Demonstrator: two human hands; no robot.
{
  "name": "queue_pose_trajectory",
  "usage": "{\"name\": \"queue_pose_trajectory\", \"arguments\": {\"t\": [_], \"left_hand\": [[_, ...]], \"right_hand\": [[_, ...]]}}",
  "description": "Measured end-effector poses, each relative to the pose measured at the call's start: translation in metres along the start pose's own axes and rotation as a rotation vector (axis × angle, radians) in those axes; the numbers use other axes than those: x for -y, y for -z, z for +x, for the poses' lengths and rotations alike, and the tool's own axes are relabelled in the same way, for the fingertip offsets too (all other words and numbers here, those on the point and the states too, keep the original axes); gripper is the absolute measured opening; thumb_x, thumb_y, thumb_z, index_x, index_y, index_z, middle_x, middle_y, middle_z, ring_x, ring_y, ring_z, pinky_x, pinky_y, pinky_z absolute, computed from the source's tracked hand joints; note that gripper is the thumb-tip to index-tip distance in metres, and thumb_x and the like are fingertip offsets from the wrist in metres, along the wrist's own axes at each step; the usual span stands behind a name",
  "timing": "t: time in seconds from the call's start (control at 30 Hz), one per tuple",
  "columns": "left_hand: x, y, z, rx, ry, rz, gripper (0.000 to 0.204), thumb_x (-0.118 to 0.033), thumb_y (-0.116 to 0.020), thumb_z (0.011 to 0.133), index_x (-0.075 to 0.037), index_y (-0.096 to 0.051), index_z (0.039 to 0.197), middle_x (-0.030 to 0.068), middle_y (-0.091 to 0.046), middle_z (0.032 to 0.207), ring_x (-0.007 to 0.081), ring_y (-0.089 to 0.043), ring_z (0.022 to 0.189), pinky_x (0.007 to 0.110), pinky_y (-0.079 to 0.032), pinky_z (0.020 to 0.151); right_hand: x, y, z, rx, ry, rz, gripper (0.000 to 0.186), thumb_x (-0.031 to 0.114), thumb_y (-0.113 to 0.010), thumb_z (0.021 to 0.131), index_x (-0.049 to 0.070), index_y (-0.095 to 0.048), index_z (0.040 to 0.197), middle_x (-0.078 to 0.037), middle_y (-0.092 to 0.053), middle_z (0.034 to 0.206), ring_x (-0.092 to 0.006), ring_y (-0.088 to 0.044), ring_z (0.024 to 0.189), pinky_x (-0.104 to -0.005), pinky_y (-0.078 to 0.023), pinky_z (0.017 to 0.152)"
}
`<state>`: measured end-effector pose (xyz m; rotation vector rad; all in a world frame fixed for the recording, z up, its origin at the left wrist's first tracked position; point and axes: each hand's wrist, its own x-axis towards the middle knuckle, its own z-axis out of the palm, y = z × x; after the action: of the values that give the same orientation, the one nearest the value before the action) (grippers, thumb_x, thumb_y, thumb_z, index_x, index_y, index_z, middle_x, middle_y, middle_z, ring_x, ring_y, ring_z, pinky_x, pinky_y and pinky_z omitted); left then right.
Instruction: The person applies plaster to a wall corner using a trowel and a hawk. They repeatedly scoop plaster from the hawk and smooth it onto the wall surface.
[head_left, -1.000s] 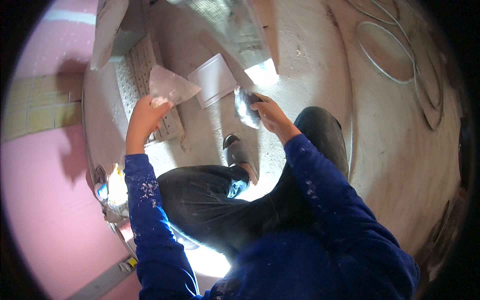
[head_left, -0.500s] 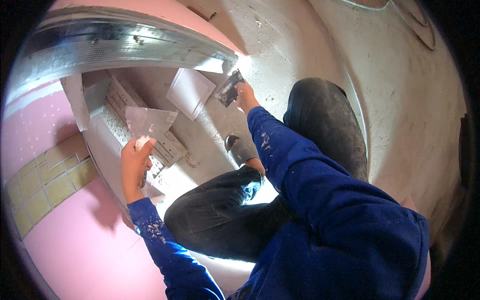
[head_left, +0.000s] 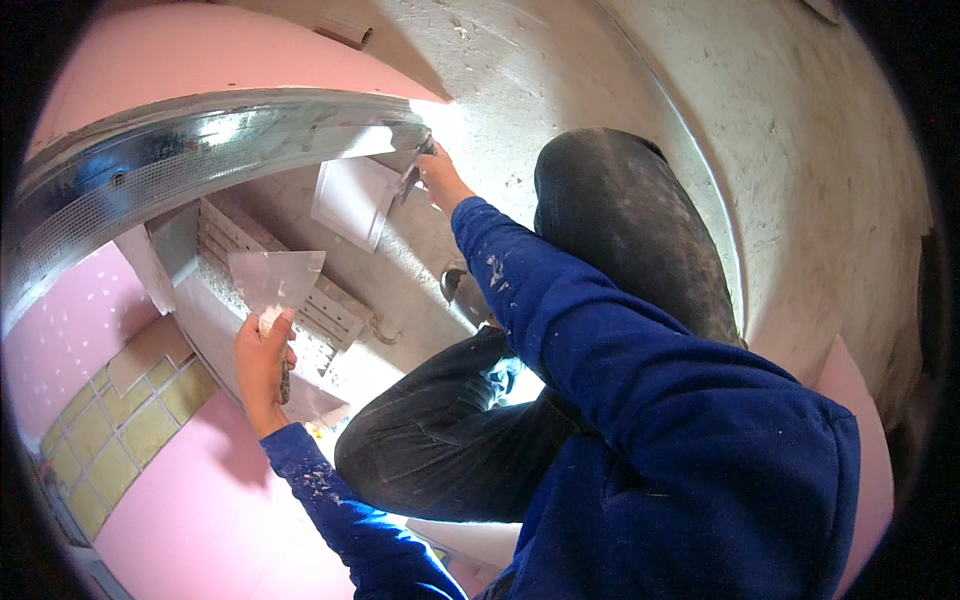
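A: Which step is in hand?

B: My right hand [head_left: 437, 178], closed on a small grey metal trowel [head_left: 410, 178], works beneath the curved silver metal corner bead [head_left: 200, 150]; my left hand [head_left: 262, 365] grips a broad flat metal spreader [head_left: 276, 280].

A: Next? Changes?

B: Probably steady pressure along the bead. My right arm has reached farther up; the view has swung closer.

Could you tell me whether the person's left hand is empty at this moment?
No, the left hand grips the handle of a wide flat trowel blade, held up near the pink wall.
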<state>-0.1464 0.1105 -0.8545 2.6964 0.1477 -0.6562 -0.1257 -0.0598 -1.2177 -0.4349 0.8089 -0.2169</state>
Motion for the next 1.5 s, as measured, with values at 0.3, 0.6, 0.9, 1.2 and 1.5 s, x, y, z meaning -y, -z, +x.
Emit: {"name": "queue_pose_trajectory", "arguments": {"t": [0.3, 0.6, 0.9, 1.2, 1.5], "left_hand": [[0.001, -0.003, -0.001, 0.012, 0.017, 0.003, 0.032, -0.033, -0.075, 0.088, -0.005, -0.06, 0.092, 0.0021, -0.061, 0.072, 0.0071, -0.052, 0.049, 0.023, -0.043, 0.044], [-0.003, -0.005, -0.004, 0.015, -0.001, 0.03, 0.033, -0.035, -0.074, 0.088, -0.005, -0.061, 0.093, 0.0021, -0.061, 0.072, 0.0073, -0.052, 0.049, 0.024, -0.043, 0.044], [-0.005, -0.005, -0.006, 0.006, -0.021, 0.046, 0.032, -0.034, -0.074, 0.088, -0.005, -0.061, 0.091, 0.0025, -0.061, 0.073, 0.0076, -0.052, 0.049, 0.024, -0.043, 0.044], [-0.009, -0.009, -0.004, 0.009, 0.008, 0.058, 0.029, -0.032, -0.074, 0.088, -0.006, -0.06, 0.089, 0.0019, -0.062, 0.073, 0.0074, -0.052, 0.05, 0.024, -0.043, 0.045], [-0.009, -0.01, -0.003, 0.032, 0.004, 0.046, 0.028, -0.03, -0.073, 0.088, -0.005, -0.06, 0.09, 0.0024, -0.062, 0.072, 0.0074, -0.052, 0.049, 0.023, -0.043, 0.045]], "right_hand": [[0.013, -0.028, -0.015, -0.067, 0.029, -0.095, 0.059, 0.011, -0.054, 0.082, 0.007, -0.05, 0.14, -0.006, -0.06, 0.089, -0.0143, -0.05, 0.072, -0.0333, -0.043, 0.064], [0.034, -0.062, -0.038, -0.131, -0.121, -0.099, 0.075, 0.01, -0.06, 0.084, 0.01, -0.034, 0.154, -0.012, -0.055, 0.102, -0.0165, -0.053, 0.083, -0.0337, -0.047, 0.066], [0.048, -0.092, -0.073, -0.054, -0.022, -0.339, 0.08, 0.012, -0.058, 0.086, 0.004, -0.021, 0.157, -0.027, -0.038, 0.14, -0.0348, -0.05, 0.119, -0.0391, -0.043, 0.1], [-0.009, -0.04, -0.039, -0.122, 0.046, -0.471, 0.06, 0.014, -0.051, 0.089, 0.006, -0.04, 0.147, -0.023, -0.052, 0.128, -0.0339, -0.059, 0.107, -0.0424, -0.047, 0.096], [-0.015, -0.001, 0.011, -0.193, 0.061, -0.153, 0.052, 0.014, -0.048, 0.085, 0.01, -0.052, 0.137, -0.015, -0.064, 0.104, -0.0234, -0.058, 0.09, -0.0412, -0.049, 0.078]]}}
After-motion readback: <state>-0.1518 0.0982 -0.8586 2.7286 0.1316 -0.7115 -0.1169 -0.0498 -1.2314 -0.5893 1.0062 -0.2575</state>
